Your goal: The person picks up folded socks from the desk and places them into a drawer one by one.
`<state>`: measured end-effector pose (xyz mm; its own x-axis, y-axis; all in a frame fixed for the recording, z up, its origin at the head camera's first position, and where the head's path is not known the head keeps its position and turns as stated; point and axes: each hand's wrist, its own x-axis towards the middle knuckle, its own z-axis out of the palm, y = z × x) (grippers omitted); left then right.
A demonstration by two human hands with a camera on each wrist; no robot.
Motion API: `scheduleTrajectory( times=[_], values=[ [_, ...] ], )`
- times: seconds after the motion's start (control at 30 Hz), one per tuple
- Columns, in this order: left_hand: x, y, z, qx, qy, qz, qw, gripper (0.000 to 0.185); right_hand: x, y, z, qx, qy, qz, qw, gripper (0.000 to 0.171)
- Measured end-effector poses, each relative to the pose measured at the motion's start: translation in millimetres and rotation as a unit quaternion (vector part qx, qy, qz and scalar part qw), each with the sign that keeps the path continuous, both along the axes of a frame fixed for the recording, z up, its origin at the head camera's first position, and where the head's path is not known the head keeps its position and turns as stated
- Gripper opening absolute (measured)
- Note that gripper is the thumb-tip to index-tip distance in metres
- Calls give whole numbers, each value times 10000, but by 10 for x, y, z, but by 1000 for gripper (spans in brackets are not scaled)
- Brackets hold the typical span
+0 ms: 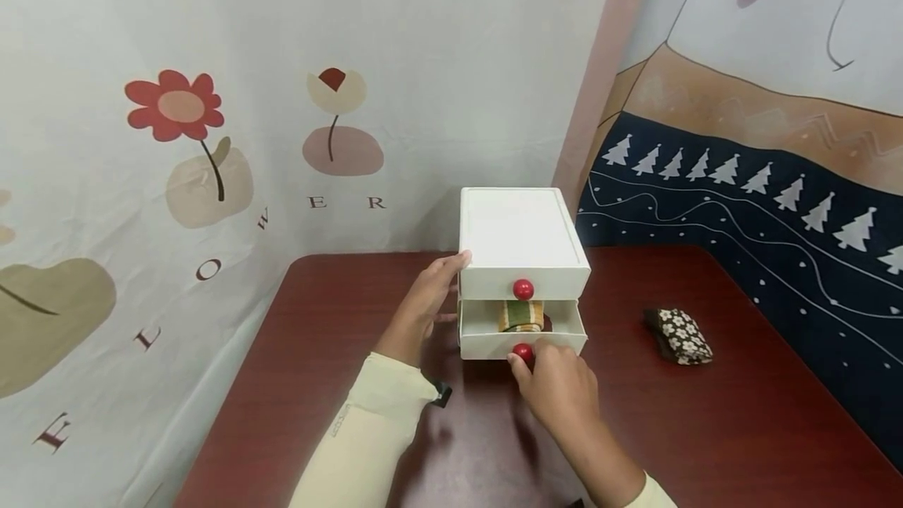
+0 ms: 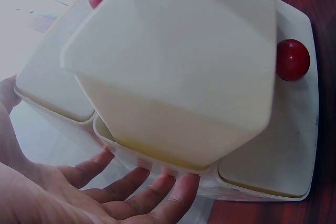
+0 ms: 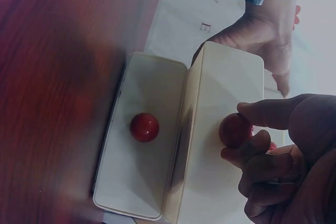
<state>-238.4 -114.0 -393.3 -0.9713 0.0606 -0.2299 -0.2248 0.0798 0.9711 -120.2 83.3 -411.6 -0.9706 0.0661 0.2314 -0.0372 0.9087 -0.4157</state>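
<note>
A small white drawer cabinet (image 1: 518, 226) with red ball knobs stands on the table, its middle drawer (image 1: 483, 347) pulled out. In the right wrist view, my right hand (image 3: 281, 166) pinches that drawer's red knob (image 3: 235, 130) between thumb and fingers. My left hand (image 1: 426, 296) steadies the cabinet's left side, thumb at the top edge; its outstretched fingers (image 2: 123, 184) touch the side wall in the left wrist view. Inside the drawer lies a folded green cloth with yellow and white stripes (image 1: 522, 316), beside a dark red item (image 1: 547, 323) partly hidden.
On the right of the dark red table (image 1: 762, 429) lies a small brown bundle with white flowers (image 1: 683, 337). A printed curtain (image 1: 423, 85) hangs behind the table. The bottom drawer (image 3: 139, 166) is closed under the pulled-out one.
</note>
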Motion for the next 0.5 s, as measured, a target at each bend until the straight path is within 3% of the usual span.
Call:
scheduleTrajectory(
  times=[0.5],
  values=[
    [-3, 9, 5, 34, 24, -45, 10000, 77, -259, -33, -85, -109, 173, -76, 9998, 34]
  ],
)
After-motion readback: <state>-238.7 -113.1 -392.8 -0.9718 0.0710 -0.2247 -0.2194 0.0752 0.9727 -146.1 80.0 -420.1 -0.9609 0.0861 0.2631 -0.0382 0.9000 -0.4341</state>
